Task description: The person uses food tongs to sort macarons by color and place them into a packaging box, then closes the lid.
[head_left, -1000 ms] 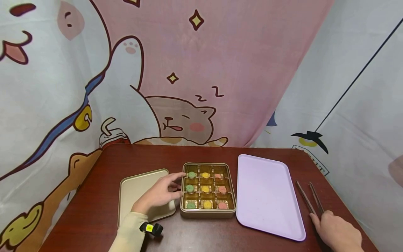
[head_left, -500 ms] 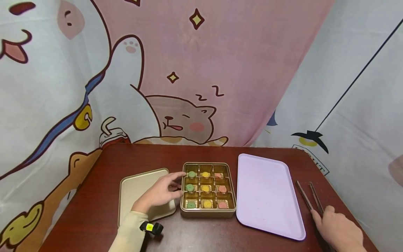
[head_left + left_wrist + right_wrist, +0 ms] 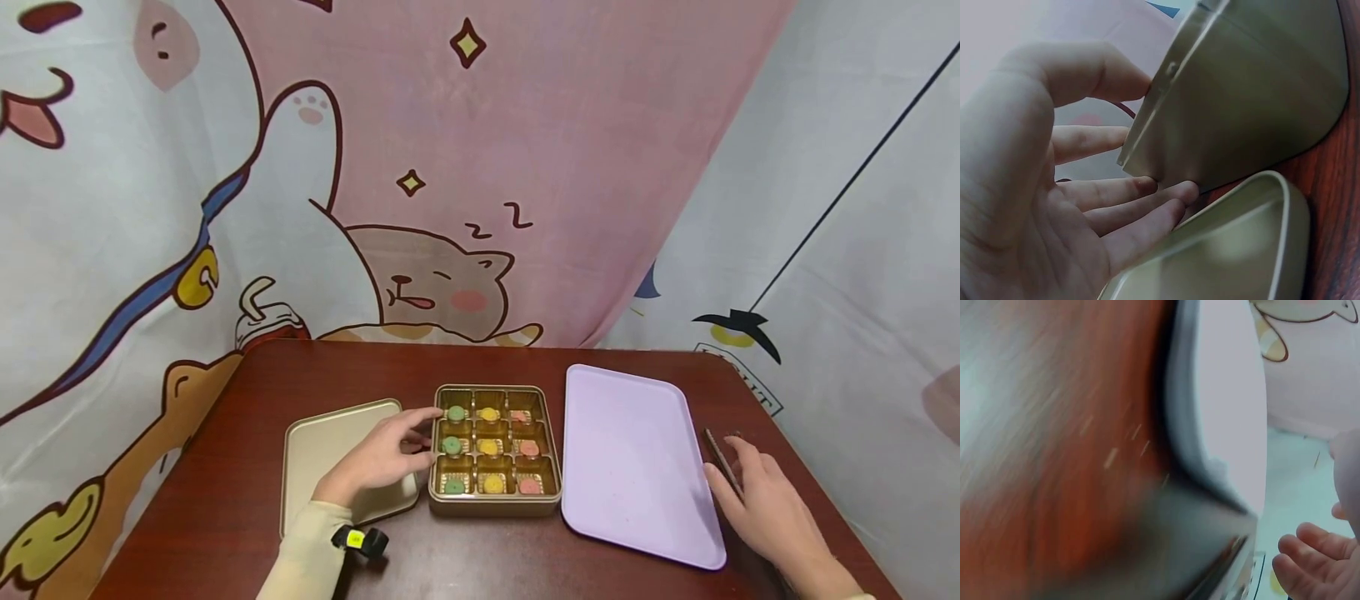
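Observation:
A gold tin box stands in the middle of the table, its nine-part insert holding small green, yellow and pink round pieces, one per compartment. My left hand touches the box's left side; in the left wrist view its thumb and fingertips rest against the wall. Under that hand lies the tin's lid. At the right, my right hand is over a pair of metal tongs, fingers loosely extended and partly hiding them. Whether it touches the tongs is unclear.
A lilac tray lies between the tin and the tongs. The dark red wooden table ends against a cartoon-print cloth at the back and sides.
My right hand has let go of the tongs' handle end and moved forward along them, its fingers spreading. The left hand, tin, lid and tray have kept their places.

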Demonstrator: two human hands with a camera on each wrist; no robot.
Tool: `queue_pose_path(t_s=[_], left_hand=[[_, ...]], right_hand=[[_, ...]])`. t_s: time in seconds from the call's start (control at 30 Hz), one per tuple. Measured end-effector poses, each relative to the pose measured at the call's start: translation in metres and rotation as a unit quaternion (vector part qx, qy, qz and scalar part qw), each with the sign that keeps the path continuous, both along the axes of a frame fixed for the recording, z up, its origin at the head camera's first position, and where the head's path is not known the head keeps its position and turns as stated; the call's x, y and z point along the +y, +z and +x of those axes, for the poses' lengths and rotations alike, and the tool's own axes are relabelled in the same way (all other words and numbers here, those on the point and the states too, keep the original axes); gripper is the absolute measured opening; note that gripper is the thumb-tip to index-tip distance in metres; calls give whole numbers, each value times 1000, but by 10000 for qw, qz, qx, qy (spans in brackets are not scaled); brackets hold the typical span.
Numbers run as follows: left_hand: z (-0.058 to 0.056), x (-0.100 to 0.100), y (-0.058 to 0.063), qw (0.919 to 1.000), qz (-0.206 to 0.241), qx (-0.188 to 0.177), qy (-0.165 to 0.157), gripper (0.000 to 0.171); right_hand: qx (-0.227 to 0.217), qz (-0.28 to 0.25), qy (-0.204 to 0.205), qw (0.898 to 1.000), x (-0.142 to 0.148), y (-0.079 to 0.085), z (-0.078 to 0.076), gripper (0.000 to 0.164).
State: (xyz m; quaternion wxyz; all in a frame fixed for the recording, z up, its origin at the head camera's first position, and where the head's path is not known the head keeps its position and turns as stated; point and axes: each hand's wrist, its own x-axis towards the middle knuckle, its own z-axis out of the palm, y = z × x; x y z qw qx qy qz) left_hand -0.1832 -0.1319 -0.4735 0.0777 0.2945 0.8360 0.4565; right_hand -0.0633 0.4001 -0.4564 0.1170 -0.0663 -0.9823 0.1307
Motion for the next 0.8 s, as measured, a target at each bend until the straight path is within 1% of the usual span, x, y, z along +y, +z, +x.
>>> queue_pose_path(t_s=[0.1, 0.2, 0.27, 0.4, 0.6, 0.8], left_hand=[[0, -3, 1, 10000, -22, 69, 29, 66], [1, -7, 4, 9998, -42, 140, 108, 67], [1, -10, 6, 9996, -73, 192, 182, 67], [4, -21, 7, 9992, -117, 166, 342, 66], [11, -44, 10, 9980, -123, 130, 599, 66], [18, -67, 15, 9959, -145, 252, 861, 66]], right_hand=[[324, -118, 425, 9985, -17, 2, -7, 67], [701, -223, 766, 9943, -34, 3, -15, 65], [913, -273, 937, 9910, -45, 4, -20, 64], [1175, -368, 1271, 9842, -64, 6, -33, 63], [1450, -558, 1792, 9715, -95, 8, -49, 62], [1368, -716, 2200, 9632, -129, 10, -63, 62]])
